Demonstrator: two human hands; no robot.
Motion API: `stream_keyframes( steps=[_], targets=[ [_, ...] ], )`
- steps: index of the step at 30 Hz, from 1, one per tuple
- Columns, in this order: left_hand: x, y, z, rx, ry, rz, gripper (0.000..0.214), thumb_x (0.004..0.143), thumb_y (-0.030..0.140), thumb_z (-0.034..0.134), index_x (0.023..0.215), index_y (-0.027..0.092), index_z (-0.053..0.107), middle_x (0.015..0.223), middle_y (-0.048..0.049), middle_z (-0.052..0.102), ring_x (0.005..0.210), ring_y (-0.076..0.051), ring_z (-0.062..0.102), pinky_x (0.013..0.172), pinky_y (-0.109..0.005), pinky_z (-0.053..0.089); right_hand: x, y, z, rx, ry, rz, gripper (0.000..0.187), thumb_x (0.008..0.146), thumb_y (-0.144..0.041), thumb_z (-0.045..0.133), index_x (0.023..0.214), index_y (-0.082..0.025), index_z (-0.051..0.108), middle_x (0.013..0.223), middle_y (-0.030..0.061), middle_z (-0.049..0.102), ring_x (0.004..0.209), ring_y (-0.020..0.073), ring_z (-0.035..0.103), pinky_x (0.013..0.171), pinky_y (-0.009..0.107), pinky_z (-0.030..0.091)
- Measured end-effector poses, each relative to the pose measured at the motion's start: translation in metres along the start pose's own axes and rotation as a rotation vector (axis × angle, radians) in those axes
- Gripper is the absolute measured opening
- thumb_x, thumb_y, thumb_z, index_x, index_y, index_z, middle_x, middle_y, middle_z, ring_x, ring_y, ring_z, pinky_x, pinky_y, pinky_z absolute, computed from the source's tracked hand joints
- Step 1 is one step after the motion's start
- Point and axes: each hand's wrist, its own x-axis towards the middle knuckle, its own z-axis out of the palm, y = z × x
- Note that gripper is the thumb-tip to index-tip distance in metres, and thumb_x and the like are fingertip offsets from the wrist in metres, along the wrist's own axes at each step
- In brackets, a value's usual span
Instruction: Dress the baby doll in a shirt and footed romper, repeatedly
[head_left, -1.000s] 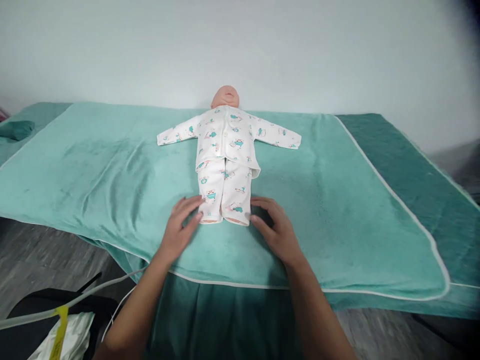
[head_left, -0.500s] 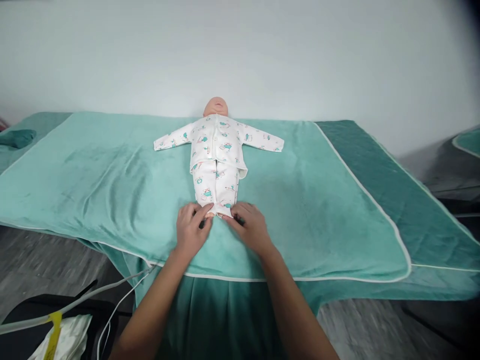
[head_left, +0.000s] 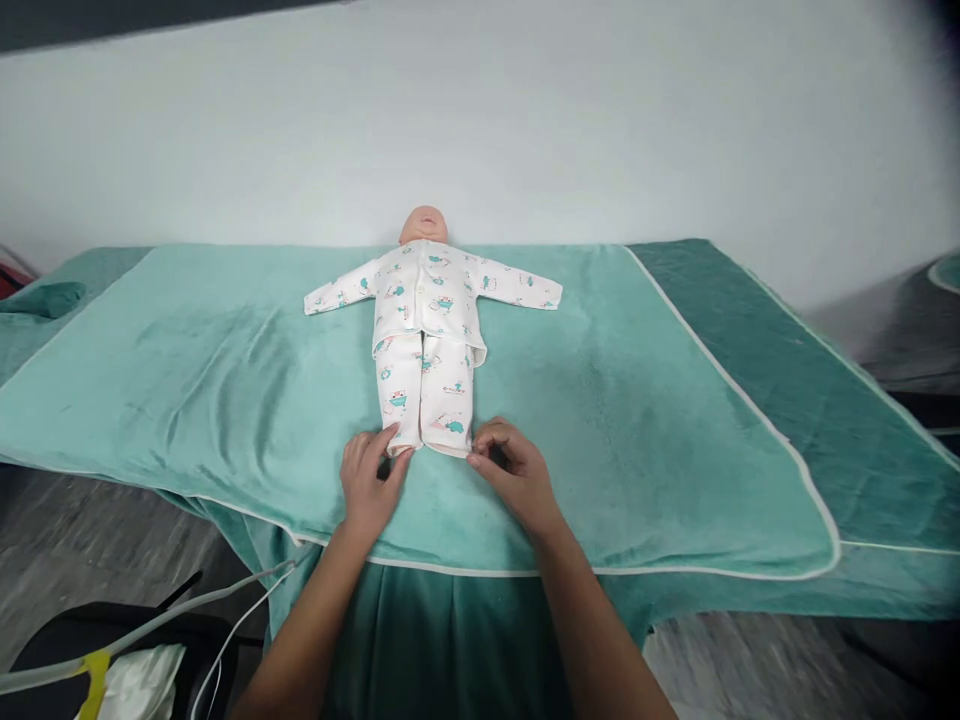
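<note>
A baby doll [head_left: 424, 225] lies on its back on the green blanket [head_left: 637, 420], arms spread wide. It wears a white printed jacket [head_left: 427, 290] and matching trousers [head_left: 446, 395]. At the cuff of the trouser leg on my left, my left hand [head_left: 373, 470] pinches the fabric between thumb and fingers. My right hand [head_left: 514, 468] pinches the outer corner of the other cuff. Both legs lie side by side with a narrow gap between them. The doll's feet are hidden inside or behind the cuffs.
The blanket's white-edged border [head_left: 480, 573] runs along the near side of the table. At the lower left are a black chair [head_left: 60, 640], a grey hose [head_left: 172, 605], a yellow tag [head_left: 95, 680] and a bundle of white cloth [head_left: 142, 685]. A pale wall [head_left: 525, 120] stands behind.
My hands have moved apart, and the trouser cuffs now lie flatter and extend further toward me. A gap shows between the legs. The camera view has tilted slightly.
</note>
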Motion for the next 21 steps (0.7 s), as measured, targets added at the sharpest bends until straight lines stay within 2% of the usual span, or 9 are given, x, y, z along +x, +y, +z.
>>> stream_keyframes(
  steps=[4,6,8,10,13,15,16,18,21],
  targets=[
    [-0.014,0.001,-0.002,-0.014,0.064,-0.015,0.035,0.092,0.022,0.069,0.126,0.020,0.062,0.080,0.0004,0.061,0.077,-0.016,0.058,0.077,-0.032,0.051,-0.005,0.007,-0.004,0.123,0.074,0.104,0.015,0.095,-0.034,0.066,0.085,-0.024,0.062,0.076,-0.0013,0.055,0.070,0.0145,0.050,0.067,0.030,0.039],
    [-0.023,-0.003,-0.008,-0.044,0.060,-0.016,0.037,0.093,0.018,0.066,0.129,0.020,0.060,0.086,-0.0013,0.062,0.085,-0.016,0.061,0.084,-0.033,0.053,-0.003,0.009,-0.006,0.160,0.112,0.162,0.017,0.097,-0.035,0.063,0.085,-0.023,0.062,0.073,-0.0022,0.053,0.067,0.0134,0.047,0.065,0.029,0.038],
    [-0.033,-0.014,-0.020,-0.030,0.042,-0.015,0.035,0.093,0.016,0.064,0.128,0.020,0.061,0.100,-0.0054,0.065,0.099,-0.019,0.063,0.092,-0.035,0.053,0.005,0.009,-0.011,0.161,0.093,0.205,0.016,0.097,-0.036,0.064,0.087,-0.024,0.062,0.074,-0.0022,0.054,0.068,0.0134,0.050,0.067,0.029,0.041],
    [-0.043,-0.036,-0.038,0.060,0.054,-0.070,0.030,0.094,0.017,0.063,0.124,0.020,0.064,0.112,-0.0088,0.065,0.107,-0.020,0.063,0.096,-0.036,0.053,0.019,0.012,-0.020,0.102,0.027,0.227,0.015,0.096,-0.039,0.064,0.093,-0.025,0.063,0.083,-0.0003,0.059,0.075,0.0150,0.056,0.072,0.031,0.047],
    [-0.060,-0.082,-0.070,0.272,0.149,-0.191,0.029,0.096,0.024,0.059,0.123,0.018,0.065,0.118,-0.0118,0.063,0.115,-0.024,0.060,0.103,-0.042,0.049,0.052,0.025,-0.042,-0.167,0.016,0.163,0.021,0.095,-0.045,0.061,0.100,-0.024,0.062,0.100,0.0054,0.065,0.093,0.0212,0.063,0.082,0.037,0.054],
    [-0.076,-0.114,-0.094,0.410,0.169,-0.258,0.034,0.097,0.029,0.055,0.127,0.015,0.063,0.126,-0.0157,0.061,0.124,-0.028,0.056,0.109,-0.046,0.046,0.076,0.041,-0.058,-0.464,0.074,0.043,0.026,0.094,-0.045,0.057,0.106,-0.023,0.063,0.113,0.0117,0.066,0.107,0.0270,0.063,0.093,0.045,0.055],
    [-0.087,-0.127,-0.106,0.478,0.160,-0.309,0.037,0.098,0.031,0.052,0.129,0.013,0.061,0.130,-0.0177,0.059,0.127,-0.029,0.054,0.111,-0.048,0.044,0.087,0.049,-0.065,-0.632,0.059,-0.006,0.032,0.095,-0.045,0.055,0.114,-0.021,0.063,0.122,0.0156,0.066,0.117,0.0306,0.061,0.102,0.050,0.051],
    [-0.114,-0.147,-0.131,0.640,0.129,-0.445,0.046,0.098,0.036,0.049,0.132,0.008,0.059,0.136,-0.0225,0.055,0.131,-0.033,0.052,0.111,-0.051,0.044,0.105,0.065,-0.075,-0.922,0.013,-0.025,0.047,0.098,-0.042,0.048,0.133,-0.013,0.057,0.143,0.0226,0.057,0.136,0.0365,0.051,0.115,0.056,0.041],
    [-0.166,-0.159,-0.169,0.851,-0.046,-0.698,0.055,0.097,0.037,0.046,0.142,0.007,0.053,0.151,-0.0261,0.045,0.139,-0.039,0.046,0.111,-0.055,0.042,0.122,0.080,-0.079,-1.181,-0.079,0.048,0.062,0.102,-0.044,0.039,0.146,-0.003,0.046,0.156,0.0263,0.045,0.147,0.0385,0.041,0.120,0.056,0.033]
  ],
)
